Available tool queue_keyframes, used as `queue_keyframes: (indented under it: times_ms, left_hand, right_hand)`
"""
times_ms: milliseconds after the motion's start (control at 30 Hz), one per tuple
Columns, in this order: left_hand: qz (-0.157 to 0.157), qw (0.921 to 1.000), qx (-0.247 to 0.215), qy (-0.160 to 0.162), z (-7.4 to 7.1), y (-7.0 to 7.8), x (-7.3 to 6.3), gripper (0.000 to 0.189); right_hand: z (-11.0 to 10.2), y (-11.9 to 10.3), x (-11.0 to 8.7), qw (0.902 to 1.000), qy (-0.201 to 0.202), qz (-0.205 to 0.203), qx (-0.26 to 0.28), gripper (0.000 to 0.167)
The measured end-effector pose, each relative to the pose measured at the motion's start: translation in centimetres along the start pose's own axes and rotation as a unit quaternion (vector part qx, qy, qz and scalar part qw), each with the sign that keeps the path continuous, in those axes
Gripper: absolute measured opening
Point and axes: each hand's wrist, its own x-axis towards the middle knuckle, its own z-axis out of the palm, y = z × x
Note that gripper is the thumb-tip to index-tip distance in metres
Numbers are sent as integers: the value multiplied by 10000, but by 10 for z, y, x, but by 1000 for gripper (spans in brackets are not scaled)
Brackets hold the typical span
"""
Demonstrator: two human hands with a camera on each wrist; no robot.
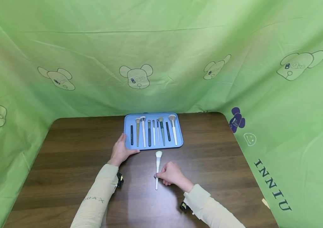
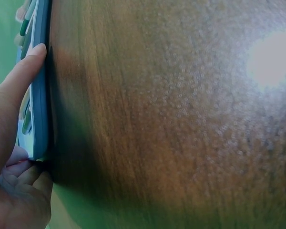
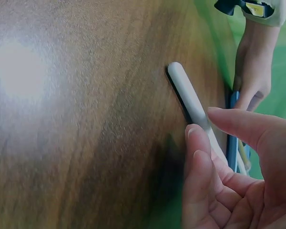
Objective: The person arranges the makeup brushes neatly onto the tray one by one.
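A light blue tray lies at the far edge of the table with several makeup brushes side by side in it, bristles away from me. My left hand holds its near left corner, thumb along the front wall and fingers at the left side. In the left wrist view the thumb presses the tray's wall. In front of the tray is a white makeup brush, bristles toward the tray. My right hand pinches its handle between thumb and fingers, low over the table.
Brown wood-grain table extends on both sides of the tray. Green printed cloth hangs behind and beside it. Light glares off the tabletop in both wrist views.
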Motion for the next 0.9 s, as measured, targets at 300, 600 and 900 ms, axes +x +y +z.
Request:
queue_keyframes:
  times_ms: [300,600,900]
  left_hand:
    - [90,9999,67,23,2,-4,2,123]
    - [152,9999,56,-31,-3,-2,-1,124]
    - [532,9979,-215,304,-10,2,-22,115]
  right_hand:
    - [6,-5,-2,9996,228,-183,33,30]
    - [7,-5,-1,9990,300,-243,234,21]
    - [0,-14,-3,9965,348,-438,625,15]
